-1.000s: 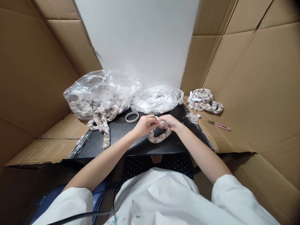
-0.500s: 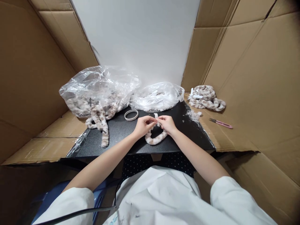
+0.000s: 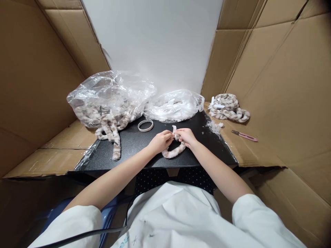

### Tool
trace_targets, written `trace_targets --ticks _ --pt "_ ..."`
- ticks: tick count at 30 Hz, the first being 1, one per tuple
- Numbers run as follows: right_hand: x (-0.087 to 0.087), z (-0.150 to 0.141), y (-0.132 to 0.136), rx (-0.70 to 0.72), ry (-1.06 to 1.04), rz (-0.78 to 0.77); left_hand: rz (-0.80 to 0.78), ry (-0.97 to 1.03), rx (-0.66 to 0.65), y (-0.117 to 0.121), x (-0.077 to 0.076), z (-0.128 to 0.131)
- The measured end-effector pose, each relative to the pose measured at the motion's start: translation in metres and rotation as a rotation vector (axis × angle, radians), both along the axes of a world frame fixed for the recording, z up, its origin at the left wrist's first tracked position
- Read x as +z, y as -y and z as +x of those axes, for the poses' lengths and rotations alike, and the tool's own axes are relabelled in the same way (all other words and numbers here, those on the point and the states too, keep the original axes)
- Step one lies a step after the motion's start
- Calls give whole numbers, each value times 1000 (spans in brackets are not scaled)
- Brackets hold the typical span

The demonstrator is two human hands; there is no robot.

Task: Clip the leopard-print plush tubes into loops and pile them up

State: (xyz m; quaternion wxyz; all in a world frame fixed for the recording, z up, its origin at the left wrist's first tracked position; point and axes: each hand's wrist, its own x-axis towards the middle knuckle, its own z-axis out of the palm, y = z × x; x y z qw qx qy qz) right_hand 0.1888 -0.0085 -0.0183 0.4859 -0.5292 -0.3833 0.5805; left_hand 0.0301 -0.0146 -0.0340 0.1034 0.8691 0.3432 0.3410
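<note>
A fluffy white-and-brown fabric ring (image 3: 173,152) is held near the front edge of the black table (image 3: 137,148). My left hand (image 3: 163,139) pinches the top of the ring from the left. On the other side, my right hand (image 3: 187,137) grips the same part with closed fingers. A small white strip (image 3: 174,128) sticks up between the two hands; which fingers hold it I cannot tell. Where the ring's ends meet is mostly hidden by my fingers. Beyond my left hand lies a roll of tape (image 3: 145,125).
A clear plastic bag (image 3: 111,89) of fluffy strips stands at the back left, with some strips (image 3: 116,144) spilling out. Another bag (image 3: 176,106) lies at the back middle. On the right cardboard are a pile of fluffy rings (image 3: 224,106), lint (image 3: 215,126) and pink thread snips (image 3: 244,135).
My hands have shifted their fingers at the top of the ring. The white strip, hardly visible at first, now stands up between them. The view has tilted slightly.
</note>
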Motion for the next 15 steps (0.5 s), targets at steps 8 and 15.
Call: trace_targets --ticks 8,15 --pt "7 2 5 26 57 2 -76 101 -22 2 9 1" --pt "0 3 12 30 255 339 -276 193 28 6 15 1"
